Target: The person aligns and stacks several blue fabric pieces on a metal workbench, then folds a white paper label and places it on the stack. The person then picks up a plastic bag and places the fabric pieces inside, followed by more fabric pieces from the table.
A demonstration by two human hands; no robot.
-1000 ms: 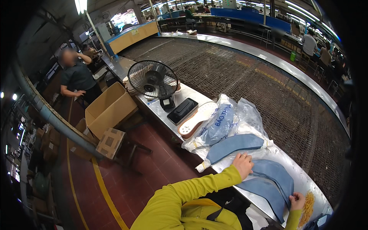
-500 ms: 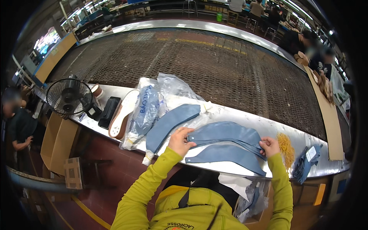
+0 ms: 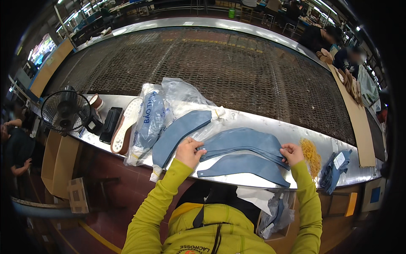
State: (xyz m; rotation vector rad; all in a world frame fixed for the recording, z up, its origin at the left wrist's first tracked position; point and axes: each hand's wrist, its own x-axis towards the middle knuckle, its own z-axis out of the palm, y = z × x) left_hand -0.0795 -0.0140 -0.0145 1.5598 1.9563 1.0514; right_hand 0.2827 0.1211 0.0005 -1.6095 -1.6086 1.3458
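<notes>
A stack of curved blue fabric pieces (image 3: 245,142) lies on the metal table edge (image 3: 296,131). My left hand (image 3: 190,151) pinches the stack's left end. My right hand (image 3: 292,153) grips its right tip. Just below the stack, a single blue piece (image 3: 245,166) lies flat nearer to me. Another long blue piece (image 3: 179,131) lies left of my left hand, partly on clear plastic bags (image 3: 177,99).
A bagged blue bundle (image 3: 148,120), a shoe sole (image 3: 124,129), a black case (image 3: 111,123) and a desk fan (image 3: 65,112) sit to the left. Yellow rubber bands (image 3: 311,152) and folded blue cloth (image 3: 336,167) lie on the right. A wide mesh conveyor (image 3: 220,63) runs behind. People work at far right.
The view has swung from the left toward the table centre. Both my hands have closed on the ends of the blue stack, which now sits centred before me.
</notes>
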